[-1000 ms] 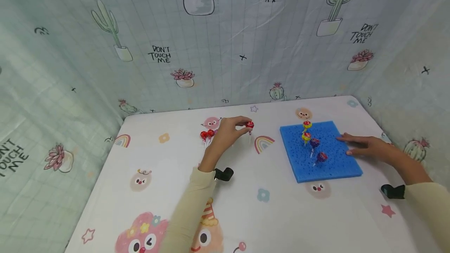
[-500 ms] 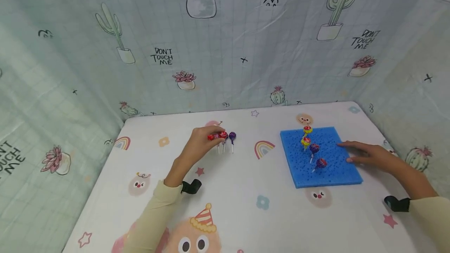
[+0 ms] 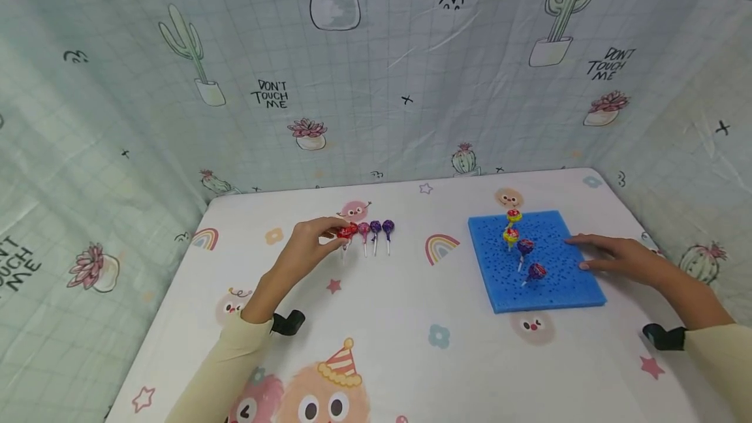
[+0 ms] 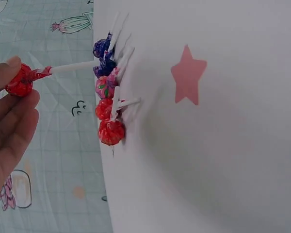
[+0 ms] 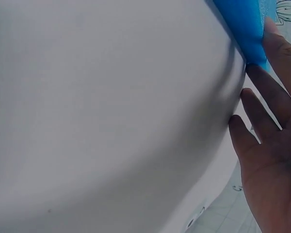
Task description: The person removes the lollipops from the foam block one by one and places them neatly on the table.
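L hand (image 3: 307, 245) is pinching a red pop (image 4: 20, 82) by its head at far left, prob. light, stiff-sticked & slick-wrapped, so best held there, while R hand (image 3: 625, 263)'s spread fingers are touching foam (image 3: 555, 286)'s right edge.

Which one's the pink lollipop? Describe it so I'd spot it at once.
On the white table, look left of the blue board to the person's left hand, which pinches a red lollipop. In the row beside that hand, the pink lollipop sits between the red ones and two purple ones. Its wrapper is the only pink one there.
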`<state>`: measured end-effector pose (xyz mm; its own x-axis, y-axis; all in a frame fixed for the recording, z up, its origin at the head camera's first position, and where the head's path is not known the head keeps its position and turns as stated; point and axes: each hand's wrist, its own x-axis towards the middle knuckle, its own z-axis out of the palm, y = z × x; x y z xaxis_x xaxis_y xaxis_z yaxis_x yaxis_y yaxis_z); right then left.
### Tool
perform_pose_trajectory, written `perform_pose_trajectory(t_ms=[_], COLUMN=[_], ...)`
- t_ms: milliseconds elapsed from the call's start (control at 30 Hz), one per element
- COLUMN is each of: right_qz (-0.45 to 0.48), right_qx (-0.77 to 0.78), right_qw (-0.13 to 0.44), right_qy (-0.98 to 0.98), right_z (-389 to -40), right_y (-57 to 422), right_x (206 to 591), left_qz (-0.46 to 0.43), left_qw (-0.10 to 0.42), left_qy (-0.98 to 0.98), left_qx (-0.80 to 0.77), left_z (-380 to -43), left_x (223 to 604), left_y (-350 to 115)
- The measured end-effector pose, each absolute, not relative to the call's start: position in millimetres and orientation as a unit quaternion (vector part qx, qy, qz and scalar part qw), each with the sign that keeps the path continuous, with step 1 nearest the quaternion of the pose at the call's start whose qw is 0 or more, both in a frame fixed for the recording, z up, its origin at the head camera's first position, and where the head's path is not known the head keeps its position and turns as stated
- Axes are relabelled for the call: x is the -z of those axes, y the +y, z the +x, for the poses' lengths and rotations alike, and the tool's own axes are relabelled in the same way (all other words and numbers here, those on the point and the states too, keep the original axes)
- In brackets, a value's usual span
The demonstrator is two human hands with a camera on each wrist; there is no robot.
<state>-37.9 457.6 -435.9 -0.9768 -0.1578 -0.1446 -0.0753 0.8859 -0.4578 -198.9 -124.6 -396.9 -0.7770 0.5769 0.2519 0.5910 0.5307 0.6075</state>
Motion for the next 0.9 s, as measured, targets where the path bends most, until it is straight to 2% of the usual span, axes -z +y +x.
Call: perform_pose_trajectory(t_ms=[233, 567, 900], right_qz=[-0.06, -0.033, -0.044], right_qx=[0.224, 0.257, 0.254], right_qw=[0.084, 0.12, 0.104], right_qy=[0.969, 0.958, 0.961], right_z=[-45, -40, -35], right_y=[456, 457, 457], right_x=[431, 433, 431], left_qz=[-0.317, -0.293, -0.275], left_qw=[-0.007, -0.056, -0.078], left_qy=[-0.869, -0.866, -0.879], left_qx=[0.379, 0.401, 0.382], left_z=[-204, -198, -202], left_x=[400, 416, 423], left_y=[-137, -149, -149])
